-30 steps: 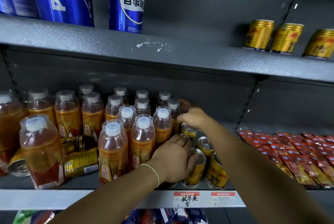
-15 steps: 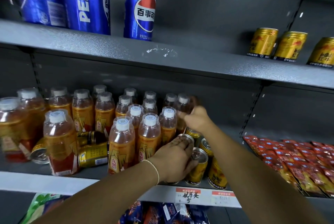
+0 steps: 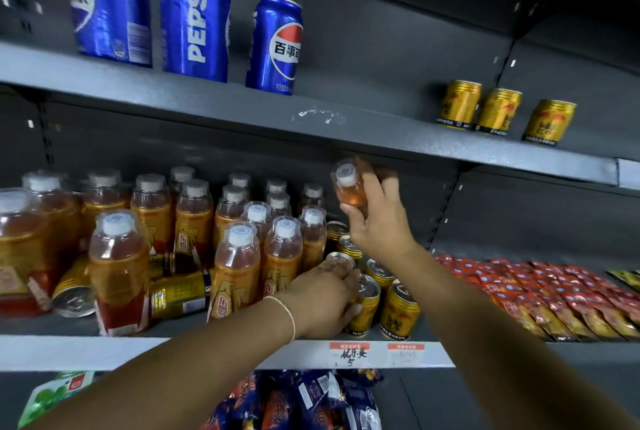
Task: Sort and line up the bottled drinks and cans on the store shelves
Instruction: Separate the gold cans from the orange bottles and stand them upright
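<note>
Holding: on my feed the right hand (image 3: 381,225) gripped a bottle (image 3: 348,187), fingers wrapped round its body, cap tilted up and left.
Bottle's place: it hung in the air above the cans (image 3: 398,311), just under the upper shelf (image 3: 381,138), at the right end of the bottles (image 3: 239,266).
Left hand: the left hand (image 3: 325,298) lay low at the front of the middle shelf (image 3: 104,350), fingers curled round a can (image 3: 341,257) whose lid showed above the knuckles.
Bracelet: a thin bracelet (image 3: 289,311) circled the left wrist.
Bottles: they stood upright in loose rows over the left half of the middle shelf.
Cans: several stood upright in a tight cluster just right of the bottles, beside the left hand.
Tipped cans: I saw tipped cans (image 3: 180,294) lying on their sides among the front bottles.
Upper shelf: three Pepsi cans (image 3: 194,17) stood at the left, and a gold trio (image 3: 498,110) stood well apart at the right.
Packets: red packets (image 3: 554,294) lay flat right of the cans.
Tags: price tags (image 3: 349,353) sat on the shelf edge below the cans.
</note>
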Demonstrator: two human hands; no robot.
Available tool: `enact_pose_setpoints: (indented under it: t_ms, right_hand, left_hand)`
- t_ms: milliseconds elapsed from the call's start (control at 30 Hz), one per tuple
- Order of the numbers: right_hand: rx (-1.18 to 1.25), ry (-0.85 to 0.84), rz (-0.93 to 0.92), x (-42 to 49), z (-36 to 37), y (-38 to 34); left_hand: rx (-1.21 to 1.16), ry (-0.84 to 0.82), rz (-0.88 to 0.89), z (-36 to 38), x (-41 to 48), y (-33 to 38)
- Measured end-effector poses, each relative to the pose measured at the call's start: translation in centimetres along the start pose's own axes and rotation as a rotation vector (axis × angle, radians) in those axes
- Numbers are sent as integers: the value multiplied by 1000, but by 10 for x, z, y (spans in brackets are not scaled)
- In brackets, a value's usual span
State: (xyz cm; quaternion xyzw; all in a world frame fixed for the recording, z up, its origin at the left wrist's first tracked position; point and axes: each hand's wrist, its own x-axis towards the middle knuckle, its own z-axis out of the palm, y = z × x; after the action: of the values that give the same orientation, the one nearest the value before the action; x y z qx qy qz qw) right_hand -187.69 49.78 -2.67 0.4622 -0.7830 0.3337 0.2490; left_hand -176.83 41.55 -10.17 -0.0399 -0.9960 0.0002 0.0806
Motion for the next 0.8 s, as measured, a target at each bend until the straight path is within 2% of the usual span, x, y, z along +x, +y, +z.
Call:
enact_pose_setpoints:
  t_ms: [133,533,633,800]
  right_hand:
    - [-128,-35,2,-8,-10,-25]
    - [76,-194,267,-27,22,-158]
    - [167,-229,290,-32,45,-204]
    - [228,-316,218,-41,100,-283]
  left_hand:
    - [-19,-7,25,-8,-28,-4]
    - [-104,28,-35,-36,-186,-77]
    - [-93,45,-104,-40,-231,-106]
    - [-90,53,-259,-46,-315,-157]
